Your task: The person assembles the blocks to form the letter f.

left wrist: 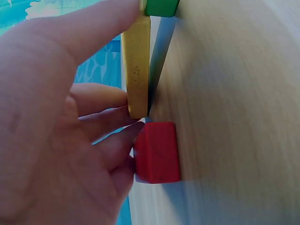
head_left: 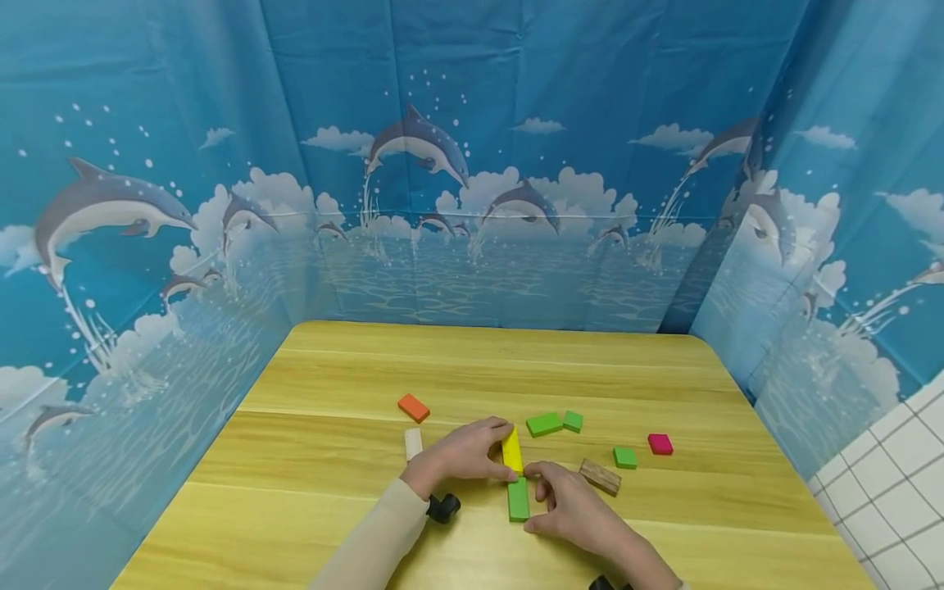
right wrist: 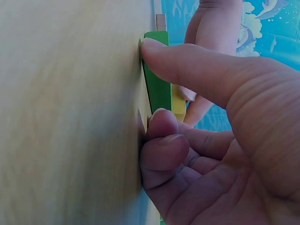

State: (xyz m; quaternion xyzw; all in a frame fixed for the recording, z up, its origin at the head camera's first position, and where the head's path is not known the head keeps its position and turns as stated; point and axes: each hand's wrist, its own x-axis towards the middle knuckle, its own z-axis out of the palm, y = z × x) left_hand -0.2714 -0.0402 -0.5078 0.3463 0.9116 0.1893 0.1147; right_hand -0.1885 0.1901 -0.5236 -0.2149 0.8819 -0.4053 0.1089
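Observation:
My left hand (head_left: 496, 451) pinches a yellow block (head_left: 512, 451) standing on its long edge, thumb at its near end and fingers at the far end. The left wrist view shows the yellow block (left wrist: 137, 65) between thumb and fingers (left wrist: 101, 101), with a red block (left wrist: 157, 152) beside the fingertips. The red block is hidden in the head view. A long green block (head_left: 518, 498) lies flat, end to end with the yellow one. My right hand (head_left: 549, 500) pinches it, thumb at one end of the green block (right wrist: 157, 75) and curled fingers (right wrist: 161, 124) at the other.
On the wooden table (head_left: 332, 492) lie an orange block (head_left: 413, 407), a white block (head_left: 413, 442), three green blocks (head_left: 544, 424) (head_left: 572, 421) (head_left: 624, 457), a magenta block (head_left: 660, 444) and a brown wooden block (head_left: 600, 476). Blue dolphin-print curtains (head_left: 472, 164) enclose the table on three sides.

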